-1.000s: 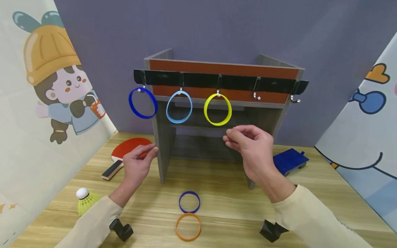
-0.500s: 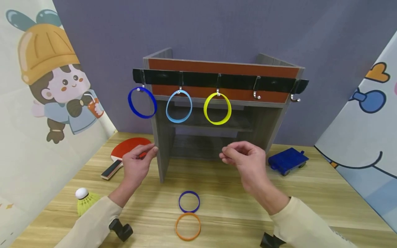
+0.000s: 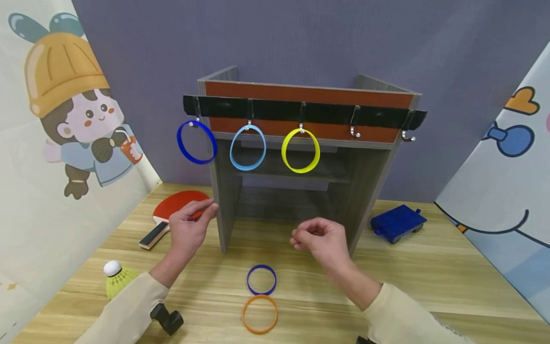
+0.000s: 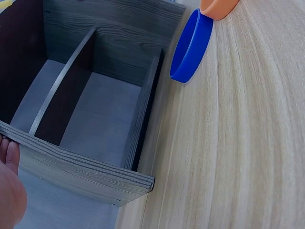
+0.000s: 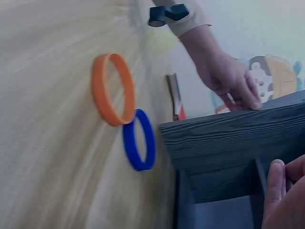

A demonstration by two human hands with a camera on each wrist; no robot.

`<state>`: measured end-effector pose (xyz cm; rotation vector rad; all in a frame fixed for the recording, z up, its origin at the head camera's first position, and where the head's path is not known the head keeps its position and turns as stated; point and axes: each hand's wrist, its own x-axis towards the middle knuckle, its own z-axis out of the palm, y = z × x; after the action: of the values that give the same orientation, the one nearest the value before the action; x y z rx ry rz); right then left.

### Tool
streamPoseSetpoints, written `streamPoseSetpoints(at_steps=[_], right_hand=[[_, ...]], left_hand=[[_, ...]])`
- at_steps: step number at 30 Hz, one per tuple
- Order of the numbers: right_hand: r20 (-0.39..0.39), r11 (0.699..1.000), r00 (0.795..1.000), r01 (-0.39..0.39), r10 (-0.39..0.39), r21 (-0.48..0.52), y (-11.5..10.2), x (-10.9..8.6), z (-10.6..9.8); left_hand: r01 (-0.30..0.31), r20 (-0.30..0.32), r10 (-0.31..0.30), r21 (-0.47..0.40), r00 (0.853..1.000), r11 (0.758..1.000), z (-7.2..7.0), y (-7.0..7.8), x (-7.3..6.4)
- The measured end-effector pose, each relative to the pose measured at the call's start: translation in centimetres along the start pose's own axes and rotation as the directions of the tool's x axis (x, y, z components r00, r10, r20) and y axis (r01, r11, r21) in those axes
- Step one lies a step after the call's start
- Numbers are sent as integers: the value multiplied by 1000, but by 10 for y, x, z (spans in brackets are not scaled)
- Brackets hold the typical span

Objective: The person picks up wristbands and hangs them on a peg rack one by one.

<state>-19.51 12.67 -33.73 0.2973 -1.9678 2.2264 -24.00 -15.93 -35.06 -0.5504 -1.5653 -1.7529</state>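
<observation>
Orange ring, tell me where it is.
In the head view, the orange ring lies low, just left of centre, on the table, in front of a dark blue ring.

Both forearms, left (image 3: 165, 273) and right (image 3: 365, 290), extend forward and angle inward, bare beyond pale sleeves (image 3: 129, 308). The left hand (image 3: 189, 228) is raised, with its index finger (image 3: 197, 206) and thumb (image 3: 209, 213) directed toward the midline, tips close together. The right hand (image 3: 324, 240) sits slightly lower in the head view, fingers loosely bent, thumb tip near the index finger. The hands stand well apart
</observation>
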Motion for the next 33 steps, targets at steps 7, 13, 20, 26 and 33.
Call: streamPoseSetpoints(at_steps=[7, 13, 20, 26, 33], right_hand=[[-42, 976, 979, -202, 199, -87, -12, -17, 13], [23, 962, 973, -221, 228, -162, 5, -21, 14], [148, 948, 954, -224, 261, -228, 27, -30, 15], [226, 935, 921, -266, 318, -234, 36, -34, 20], [221, 915, 904, -304, 365, -265, 45, -34, 22]], left_hand=[[7, 25, -7, 31, 1000, 1000, 4, 18, 0], [14, 24, -15, 50, 1000, 999, 6, 27, 1], [-3, 27, 1, 48, 1000, 999, 4, 26, 0], [-7, 19, 6, 39, 1000, 999, -1, 13, 0], [-4, -2, 4, -11, 1000, 1000, -3, 2, 0]])
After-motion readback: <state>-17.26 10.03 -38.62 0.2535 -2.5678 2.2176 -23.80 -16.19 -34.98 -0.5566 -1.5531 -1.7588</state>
